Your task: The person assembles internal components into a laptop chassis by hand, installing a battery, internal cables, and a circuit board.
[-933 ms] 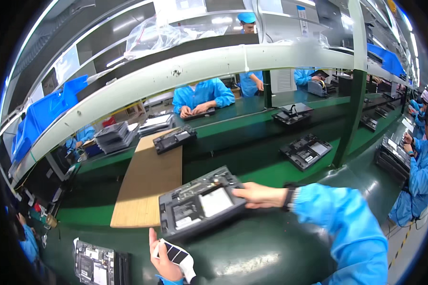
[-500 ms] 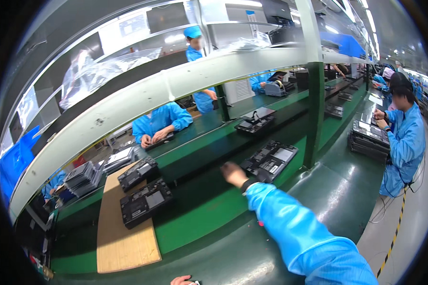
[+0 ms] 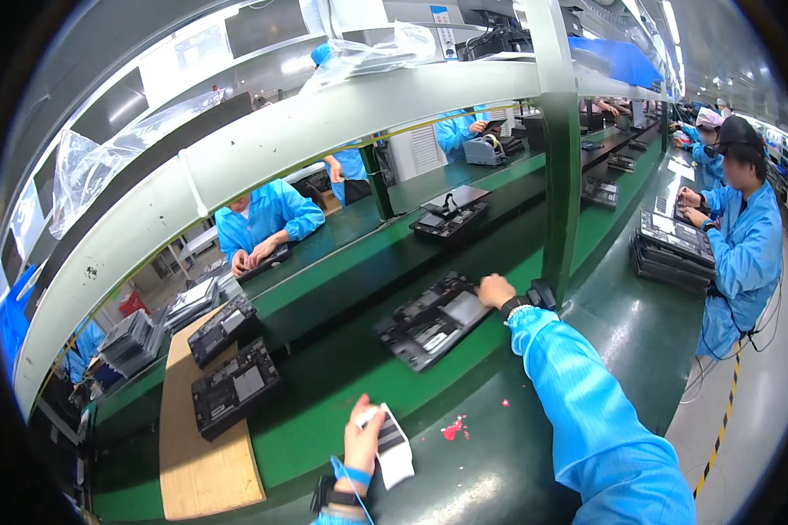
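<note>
My right hand [image 3: 496, 290] grips the far right corner of an opened black laptop base [image 3: 425, 322], its inner parts and a light grey panel showing. This base is slightly blurred and tilted over the green belt. Near the lower edge, my left hand [image 3: 362, 442] holds a white sheet with black bars [image 3: 395, 448] between thumb and fingers; its exact kind I cannot make out. Dark bands circle both wrists, and a blue cord runs by the left one.
Two more laptop bases [image 3: 235, 388] rest on a wooden board [image 3: 206, 472] at left. A green post [image 3: 562, 184] rises beyond my right hand. Red scraps [image 3: 453, 429] lie on the near bench. Co-workers in blue sit opposite and at right, beside stacked laptop parts [image 3: 671, 254].
My right hand has moved right and taken hold of the laptop base, which has shifted left and nearer. My left hand has risen into view with the white sheet. The view has shifted slightly.
</note>
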Action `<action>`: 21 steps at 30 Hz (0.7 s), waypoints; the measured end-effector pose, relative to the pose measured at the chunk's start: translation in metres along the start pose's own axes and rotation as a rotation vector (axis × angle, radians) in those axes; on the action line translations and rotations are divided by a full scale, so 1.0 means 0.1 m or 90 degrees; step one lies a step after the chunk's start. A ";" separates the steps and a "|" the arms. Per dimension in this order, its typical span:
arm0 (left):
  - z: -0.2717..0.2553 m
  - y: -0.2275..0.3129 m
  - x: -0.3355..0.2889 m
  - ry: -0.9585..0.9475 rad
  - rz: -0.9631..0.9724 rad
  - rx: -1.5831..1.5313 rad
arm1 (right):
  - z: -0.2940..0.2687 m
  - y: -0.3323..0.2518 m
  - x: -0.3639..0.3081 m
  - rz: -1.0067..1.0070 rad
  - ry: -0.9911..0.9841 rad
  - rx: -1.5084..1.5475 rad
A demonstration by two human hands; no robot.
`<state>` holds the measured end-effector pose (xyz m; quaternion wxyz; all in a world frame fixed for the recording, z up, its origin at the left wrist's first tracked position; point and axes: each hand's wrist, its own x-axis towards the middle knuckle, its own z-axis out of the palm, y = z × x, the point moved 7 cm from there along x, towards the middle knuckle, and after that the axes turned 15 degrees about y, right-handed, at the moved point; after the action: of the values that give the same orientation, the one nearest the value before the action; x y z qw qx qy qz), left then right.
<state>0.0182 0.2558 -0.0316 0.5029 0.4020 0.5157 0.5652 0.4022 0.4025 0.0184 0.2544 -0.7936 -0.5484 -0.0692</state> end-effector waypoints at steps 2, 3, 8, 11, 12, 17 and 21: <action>0.09 -0.06 0.37 0.026 0.020 -0.041 | 0.22 -0.23 -0.06 -0.110 -0.037 0.084; 0.26 0.04 0.37 0.004 -0.025 -0.077 | 0.25 -0.27 -0.16 -0.128 -0.036 0.105; -0.10 0.23 0.17 0.079 -0.048 -0.167 | 0.19 -0.92 -0.76 -0.104 -0.169 0.225; -0.41 0.51 -0.42 0.054 -0.040 -0.169 | -0.32 -1.06 -1.15 -0.181 -0.148 0.309; -0.50 0.71 -0.77 0.076 -0.066 -0.177 | -0.48 -1.16 -1.36 -0.200 -0.179 0.337; -1.11 0.89 -2.31 0.130 0.098 0.262 | -1.41 -1.15 -2.60 -0.273 -0.258 0.427; -1.40 0.53 -3.17 0.180 -0.103 -0.077 | -1.74 -0.82 -3.44 -0.264 -0.285 0.435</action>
<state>-0.0723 -0.0790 0.0204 0.4926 0.2450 0.5772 0.6035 0.2236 0.0534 0.0610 0.3579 -0.5331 -0.7283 0.2393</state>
